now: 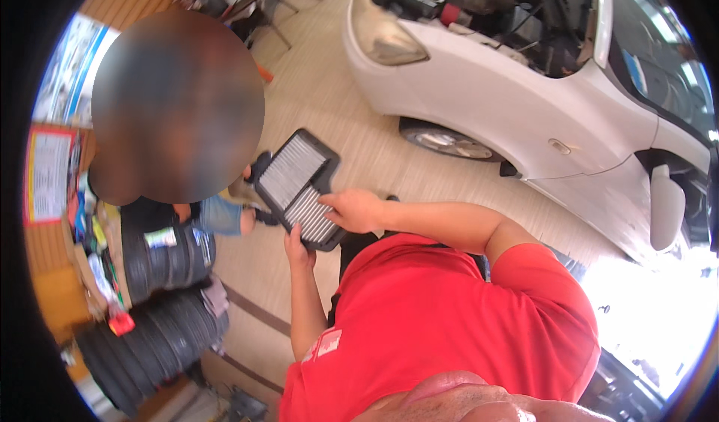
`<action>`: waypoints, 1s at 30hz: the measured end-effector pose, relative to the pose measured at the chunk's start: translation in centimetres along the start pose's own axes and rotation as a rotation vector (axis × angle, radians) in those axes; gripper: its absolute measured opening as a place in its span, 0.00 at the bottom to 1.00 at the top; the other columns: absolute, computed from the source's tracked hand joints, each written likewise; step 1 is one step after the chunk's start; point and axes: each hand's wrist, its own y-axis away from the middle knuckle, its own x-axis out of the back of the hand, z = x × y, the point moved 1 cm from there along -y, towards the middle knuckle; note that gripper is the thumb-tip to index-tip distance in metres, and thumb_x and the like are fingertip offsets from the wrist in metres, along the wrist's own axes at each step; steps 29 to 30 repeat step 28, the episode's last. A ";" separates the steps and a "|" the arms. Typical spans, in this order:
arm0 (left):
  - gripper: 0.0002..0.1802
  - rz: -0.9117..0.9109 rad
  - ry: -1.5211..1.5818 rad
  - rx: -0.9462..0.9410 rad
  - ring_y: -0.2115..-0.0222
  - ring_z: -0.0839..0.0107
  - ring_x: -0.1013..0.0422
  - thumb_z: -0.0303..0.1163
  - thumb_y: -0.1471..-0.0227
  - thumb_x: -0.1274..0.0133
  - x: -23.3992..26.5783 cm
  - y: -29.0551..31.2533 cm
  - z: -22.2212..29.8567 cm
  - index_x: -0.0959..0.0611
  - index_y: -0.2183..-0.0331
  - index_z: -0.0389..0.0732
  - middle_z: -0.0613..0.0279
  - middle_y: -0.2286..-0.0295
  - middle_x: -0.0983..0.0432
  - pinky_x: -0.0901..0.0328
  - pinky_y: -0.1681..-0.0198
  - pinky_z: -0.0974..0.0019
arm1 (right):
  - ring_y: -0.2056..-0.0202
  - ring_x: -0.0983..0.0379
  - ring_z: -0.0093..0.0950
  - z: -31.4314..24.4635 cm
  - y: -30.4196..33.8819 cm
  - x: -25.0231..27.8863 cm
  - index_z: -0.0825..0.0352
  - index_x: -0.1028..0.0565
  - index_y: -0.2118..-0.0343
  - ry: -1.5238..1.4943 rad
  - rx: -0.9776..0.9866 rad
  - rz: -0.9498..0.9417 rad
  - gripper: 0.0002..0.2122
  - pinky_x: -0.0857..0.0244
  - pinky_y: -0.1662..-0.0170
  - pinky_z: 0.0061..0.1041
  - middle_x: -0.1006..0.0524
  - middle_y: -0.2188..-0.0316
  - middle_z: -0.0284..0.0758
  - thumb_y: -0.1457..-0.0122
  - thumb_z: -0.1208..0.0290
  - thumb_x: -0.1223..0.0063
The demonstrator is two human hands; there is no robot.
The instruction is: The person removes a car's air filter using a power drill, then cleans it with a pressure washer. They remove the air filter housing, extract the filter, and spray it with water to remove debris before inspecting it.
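Observation:
In front of me is a black-framed car air filter with pale pleats. My left hand grips its near edge, thumb on the rim. My right hand reaches across from the right, index finger stretched onto the pleats and the other fingers partly curled. A second, greyer pleated panel in a black frame adjoins the far side. Whether it is a separate filter or part of the same one, I cannot tell. Another person's fingers show at the panel's far left edge.
The other person stands close at the far left, largely blurred. A white car with its engine bay exposed stands at the right. Stacked tyres and a cluttered shelf line the left. Chair legs show at the back.

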 end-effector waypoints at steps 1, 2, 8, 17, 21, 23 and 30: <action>0.24 0.021 0.058 0.046 0.52 0.58 0.29 0.33 0.42 0.55 -1.9 -1.3 1.2 0.33 0.46 0.32 0.51 0.52 0.28 0.34 0.47 0.55 | 0.57 0.28 0.47 1.3 -1.0 1.6 0.66 0.34 0.45 0.010 0.004 0.053 0.22 0.33 0.55 0.42 0.23 0.61 0.47 0.40 0.63 0.51; 0.25 -0.002 0.068 0.033 0.52 0.57 0.29 0.34 0.42 0.55 -4.1 -2.9 2.4 0.33 0.46 0.32 0.51 0.51 0.29 0.34 0.47 0.54 | 0.57 0.27 0.46 2.8 -1.4 3.5 0.66 0.34 0.45 -0.030 0.003 0.170 0.22 0.33 0.54 0.41 0.23 0.59 0.46 0.40 0.61 0.50; 0.30 -0.278 -0.012 -0.104 0.49 0.54 0.32 0.38 0.41 0.54 -10.9 -9.0 8.2 0.38 0.42 0.33 0.50 0.46 0.34 0.36 0.45 0.50 | 0.55 0.27 0.46 4.9 -3.7 8.9 0.70 0.35 0.45 -0.433 -0.196 0.221 0.27 0.33 0.52 0.37 0.25 0.58 0.52 0.41 0.56 0.45; 0.36 -0.687 -0.185 -0.224 0.48 0.59 0.32 0.39 0.44 0.47 -27.0 -22.2 13.7 0.40 0.41 0.31 0.50 0.47 0.34 0.38 0.44 0.58 | 0.54 0.31 0.24 4.7 -8.5 19.0 0.73 0.37 0.43 -0.868 -0.170 0.686 0.25 0.35 0.49 0.26 0.25 0.54 0.39 0.42 0.74 0.43; 0.45 -1.099 -0.175 -0.172 0.42 0.64 0.39 0.57 0.44 0.51 -32.1 -30.1 15.8 0.40 0.40 0.30 0.54 0.43 0.37 0.45 0.40 0.58 | 0.48 0.35 0.24 6.2 -7.7 24.1 0.75 0.42 0.39 -0.948 -0.166 0.865 0.29 0.40 0.44 0.26 0.31 0.47 0.37 0.42 0.76 0.44; 0.47 -1.120 -0.374 -0.165 0.48 0.67 0.34 0.66 0.44 0.58 -37.0 -33.8 17.7 0.33 0.42 0.32 0.56 0.50 0.29 0.40 0.45 0.62 | 0.46 0.34 0.26 8.4 -6.2 24.6 0.77 0.45 0.38 -1.183 -0.028 0.927 0.32 0.41 0.42 0.28 0.32 0.45 0.40 0.42 0.73 0.44; 0.29 -1.100 -0.590 0.061 0.58 0.74 0.28 0.44 0.41 0.49 -54.1 -35.8 17.8 0.30 0.46 0.33 0.59 0.55 0.26 0.33 0.57 0.69 | 0.41 0.38 0.47 6.5 -2.1 27.8 0.79 0.47 0.38 -1.300 0.095 1.100 0.42 0.47 0.36 0.38 0.37 0.41 0.52 0.46 0.52 0.42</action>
